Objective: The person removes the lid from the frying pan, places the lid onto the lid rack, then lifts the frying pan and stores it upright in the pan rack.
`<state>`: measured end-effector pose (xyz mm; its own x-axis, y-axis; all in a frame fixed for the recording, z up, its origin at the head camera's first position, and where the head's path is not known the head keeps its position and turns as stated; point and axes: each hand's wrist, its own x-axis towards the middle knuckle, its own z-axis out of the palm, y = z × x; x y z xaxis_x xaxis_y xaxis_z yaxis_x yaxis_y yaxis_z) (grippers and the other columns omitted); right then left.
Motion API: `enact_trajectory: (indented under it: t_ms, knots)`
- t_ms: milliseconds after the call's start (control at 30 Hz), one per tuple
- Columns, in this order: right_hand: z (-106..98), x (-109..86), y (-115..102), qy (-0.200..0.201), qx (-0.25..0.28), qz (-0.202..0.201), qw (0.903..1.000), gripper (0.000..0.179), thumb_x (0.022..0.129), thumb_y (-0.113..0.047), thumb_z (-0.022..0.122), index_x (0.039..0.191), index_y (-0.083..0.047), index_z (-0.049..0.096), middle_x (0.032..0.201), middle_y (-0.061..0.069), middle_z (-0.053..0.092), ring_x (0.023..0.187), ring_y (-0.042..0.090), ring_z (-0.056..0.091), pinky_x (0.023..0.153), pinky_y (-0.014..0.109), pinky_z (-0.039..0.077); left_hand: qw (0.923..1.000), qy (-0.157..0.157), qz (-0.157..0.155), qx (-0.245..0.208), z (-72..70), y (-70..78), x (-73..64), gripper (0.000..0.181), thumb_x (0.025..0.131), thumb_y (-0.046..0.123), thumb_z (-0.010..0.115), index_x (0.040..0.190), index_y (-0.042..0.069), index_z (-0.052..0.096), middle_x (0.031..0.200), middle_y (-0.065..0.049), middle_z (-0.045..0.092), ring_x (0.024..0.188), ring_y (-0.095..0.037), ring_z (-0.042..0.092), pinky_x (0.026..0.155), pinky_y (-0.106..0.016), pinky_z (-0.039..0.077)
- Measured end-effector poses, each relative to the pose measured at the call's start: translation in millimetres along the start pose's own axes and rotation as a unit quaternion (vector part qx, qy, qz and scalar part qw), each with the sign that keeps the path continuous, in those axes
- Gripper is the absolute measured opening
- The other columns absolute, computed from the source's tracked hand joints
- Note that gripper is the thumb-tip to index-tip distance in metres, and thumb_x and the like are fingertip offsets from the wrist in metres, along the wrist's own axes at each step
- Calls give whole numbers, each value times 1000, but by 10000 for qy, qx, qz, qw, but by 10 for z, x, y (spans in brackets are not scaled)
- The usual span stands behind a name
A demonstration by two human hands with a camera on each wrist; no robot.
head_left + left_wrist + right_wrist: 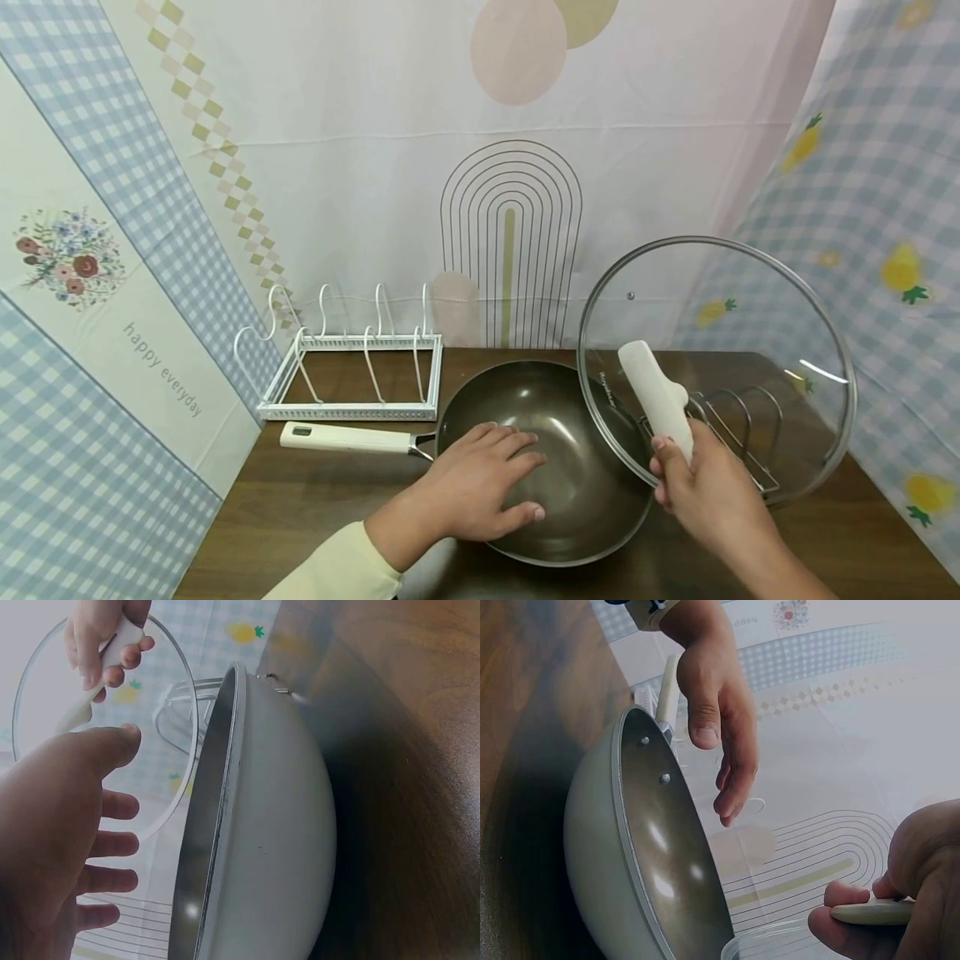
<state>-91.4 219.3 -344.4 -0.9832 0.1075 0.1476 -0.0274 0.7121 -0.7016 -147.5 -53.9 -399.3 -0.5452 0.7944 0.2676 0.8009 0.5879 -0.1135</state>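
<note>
My left hand (52,817) is spread, fingers (116,844) stretched out, a gap showing between their tips and the rim (229,765) of a pan (277,817), pale outside and dark within, on the brown worktop (405,787). Above my thumb (116,744), my right hand (90,637) grips the pale handle (78,712) of a clear round lid (161,705). Partly through it I see what may be a wire rack (199,684), too hazy to be sure. Behind it is a blue-checked cloth (214,645) printed with yellow pineapples (241,632).

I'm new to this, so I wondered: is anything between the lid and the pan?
Yes: the left grip hovers over the left side of the pan, so it would probably block the lid from sitting flat.
</note>
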Motion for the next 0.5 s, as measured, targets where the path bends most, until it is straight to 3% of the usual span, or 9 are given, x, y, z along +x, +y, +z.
enact_trajectory:
  t_ms: [500]
  knots:
    - [-55, -8, 5, -36, 19, 14, 10000, 37, 99, -39, 42, 108, -3, 47, 78, 8, 61, 53, 12, 59, 45, 28, 48, 9999, -111, 26, -15, -40, 33, 65, 63, 90, 67, 30, 132, 25, 50, 139, 1, 42, 131, -22, 34, 107, -41, 25]
